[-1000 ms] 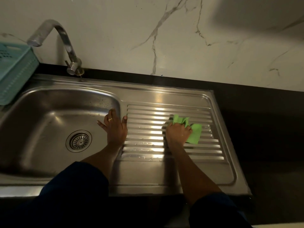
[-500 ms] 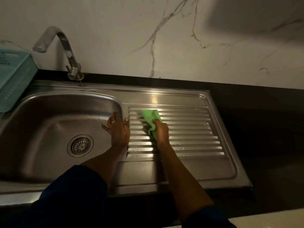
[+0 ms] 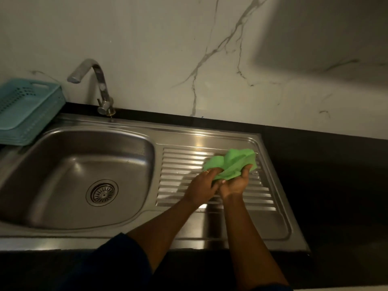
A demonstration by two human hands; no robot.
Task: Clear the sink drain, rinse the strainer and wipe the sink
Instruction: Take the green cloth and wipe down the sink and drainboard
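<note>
A stainless steel sink [image 3: 69, 208] has its basin on the left and a ribbed drainboard [image 3: 180, 164] on the right. The round metal strainer [image 3: 102, 192] sits in the drain at the basin's bottom. A crumpled green cloth [image 3: 231, 162] is bunched above the drainboard's far right part. My left hand [image 3: 202, 186] and my right hand [image 3: 234, 183] both grip the cloth from below, held close together, thumbs touching.
A curved chrome tap [image 3: 98, 87] stands behind the basin, spout turned left. A teal plastic basket [image 3: 25, 114] rests at the far left on the black counter [image 3: 327, 185]. A white marble wall rises behind.
My left hand left the basin's edge and joined the right hand on the cloth. The cloth came off the ribs and moved right, now bunched between both hands.
</note>
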